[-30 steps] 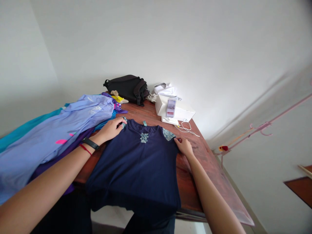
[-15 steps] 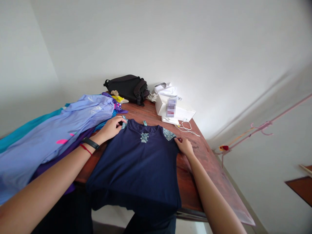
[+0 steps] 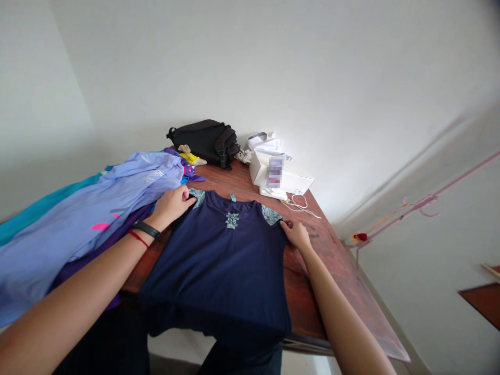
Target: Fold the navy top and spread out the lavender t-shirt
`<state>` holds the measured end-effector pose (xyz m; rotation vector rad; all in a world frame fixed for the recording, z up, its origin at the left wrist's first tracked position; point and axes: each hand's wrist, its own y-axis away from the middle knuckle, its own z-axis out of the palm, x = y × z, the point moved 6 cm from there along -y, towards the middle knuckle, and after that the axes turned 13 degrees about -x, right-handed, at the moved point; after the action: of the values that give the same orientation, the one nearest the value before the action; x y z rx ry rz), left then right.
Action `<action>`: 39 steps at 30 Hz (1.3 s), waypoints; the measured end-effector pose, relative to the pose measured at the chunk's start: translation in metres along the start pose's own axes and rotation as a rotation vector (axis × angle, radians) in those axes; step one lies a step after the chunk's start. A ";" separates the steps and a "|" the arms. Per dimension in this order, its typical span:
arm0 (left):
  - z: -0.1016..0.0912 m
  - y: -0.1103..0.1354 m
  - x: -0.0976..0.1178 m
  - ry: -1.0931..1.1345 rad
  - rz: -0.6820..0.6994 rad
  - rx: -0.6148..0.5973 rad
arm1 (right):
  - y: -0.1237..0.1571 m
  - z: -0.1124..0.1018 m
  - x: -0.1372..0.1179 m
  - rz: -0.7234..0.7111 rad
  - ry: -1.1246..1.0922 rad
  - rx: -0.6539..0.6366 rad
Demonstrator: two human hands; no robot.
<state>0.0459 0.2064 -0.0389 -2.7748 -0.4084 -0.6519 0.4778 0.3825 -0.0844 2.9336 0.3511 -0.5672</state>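
A navy blue shirt (image 3: 224,271) with teal shoulder patches lies flat on a reddish wooden table (image 3: 324,260), its hem hanging over the near edge. My left hand (image 3: 172,204) pinches the shirt's left shoulder, fingers closed on the cloth. At the other shoulder my right hand (image 3: 297,234) grips the fabric edge in the same way. A black band and a red string circle my left wrist.
A pile of lavender, teal and purple garments (image 3: 89,219) covers the table's left side. At the back stand a black bag (image 3: 205,140), a white box (image 3: 279,177) and a white cable (image 3: 300,204). A pink cord (image 3: 422,200) runs along the right wall.
My left hand has slid a little to the left along the shoulder, uncovering the teal patch. My right hand has stayed put.
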 end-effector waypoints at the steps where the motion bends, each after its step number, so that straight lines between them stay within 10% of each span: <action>1: 0.000 0.001 -0.001 -0.027 -0.041 -0.034 | 0.000 0.000 0.000 0.001 0.000 0.000; 11: 0.004 -0.001 -0.024 -0.078 -0.224 -0.141 | 0.000 -0.001 -0.001 0.002 0.007 0.007; 39: -0.014 0.000 0.008 0.188 0.061 0.118 | 0.000 0.000 0.001 -0.016 -0.011 0.009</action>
<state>0.0478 0.2036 -0.0230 -2.5764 -0.3108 -0.8372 0.4783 0.3830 -0.0845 2.9374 0.3721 -0.5879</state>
